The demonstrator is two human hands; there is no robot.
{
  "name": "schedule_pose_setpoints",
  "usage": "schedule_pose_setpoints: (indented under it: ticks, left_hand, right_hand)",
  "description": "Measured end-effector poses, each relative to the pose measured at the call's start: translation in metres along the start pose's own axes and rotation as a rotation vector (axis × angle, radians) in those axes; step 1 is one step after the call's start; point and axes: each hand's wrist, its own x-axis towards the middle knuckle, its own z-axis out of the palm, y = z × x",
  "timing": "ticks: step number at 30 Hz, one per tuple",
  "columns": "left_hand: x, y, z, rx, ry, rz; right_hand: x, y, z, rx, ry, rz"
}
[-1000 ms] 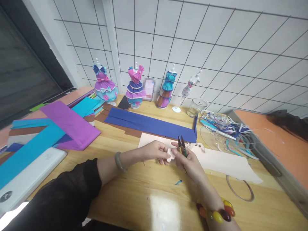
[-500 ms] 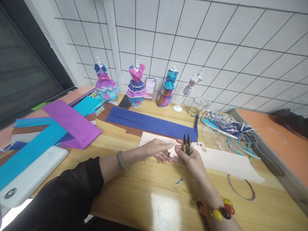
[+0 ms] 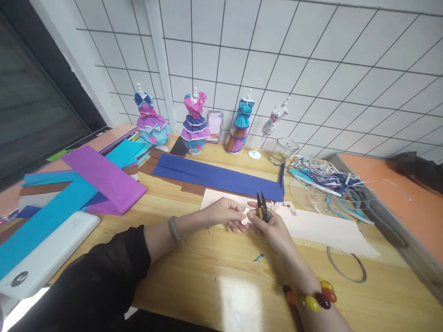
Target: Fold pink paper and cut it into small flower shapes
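A small pale pink petal-shaped cutout (image 3: 246, 217) sits between the fingertips of both hands. My left hand (image 3: 224, 212) pinches its left side with thumb and fingers. My right hand (image 3: 273, 231) touches its other side with thumb and fingertip. That same hand is wrapped round a pair of thread snips (image 3: 262, 206), whose dark blades point up and away from me. Beneath the hands lies a long pale pink strip (image 3: 332, 230), with a crumpled pink scrap (image 3: 288, 207) on it beside the right hand.
Behind the strip lies a dark blue strip (image 3: 218, 175). Purple (image 3: 104, 175) and turquoise (image 3: 44, 221) strips and a white device (image 3: 58, 251) are at left. Dressed mini mannequins (image 3: 152, 122), a glass jar (image 3: 284, 150) and tangled scraps (image 3: 321, 177) line the back. A brown ring (image 3: 362, 269) lies right.
Both thumbs have closed in on the pink cutout, which now shows less between them. The right hand and snips have shifted slightly left. The view has moved a little.
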Motion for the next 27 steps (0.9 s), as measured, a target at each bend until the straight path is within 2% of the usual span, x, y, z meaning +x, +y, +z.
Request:
schedule_pose_setpoints:
  ticks: [7, 13, 16, 18, 20, 24, 27]
  left_hand:
    - [0.002, -0.002, 0.000, -0.067, -0.004, -0.046]
    - [0.004, -0.005, -0.001, -0.025, 0.000, -0.023]
    - [0.005, -0.007, -0.003, -0.061, 0.007, -0.008]
    - [0.006, -0.008, -0.006, -0.091, 0.008, 0.010]
    - [0.007, -0.010, -0.008, -0.115, 0.007, 0.034]
    - [0.009, -0.012, -0.011, -0.146, 0.028, 0.060]
    - [0.010, -0.013, -0.012, -0.164, 0.034, 0.065]
  right_hand:
    - [0.001, 0.000, 0.000, -0.002, 0.063, -0.048]
    - [0.002, 0.002, 0.002, -0.026, 0.097, -0.072]
    - [0.005, -0.003, -0.006, -0.076, 0.167, -0.100]
    - [0.007, -0.009, -0.021, -0.180, 0.238, -0.106]
    - [0.011, -0.015, -0.045, -0.383, 0.346, -0.109]
    - [0.023, -0.025, -0.102, -1.147, 0.519, -0.115]
    - [0.036, -0.030, -0.134, -1.300, 0.544, -0.070]
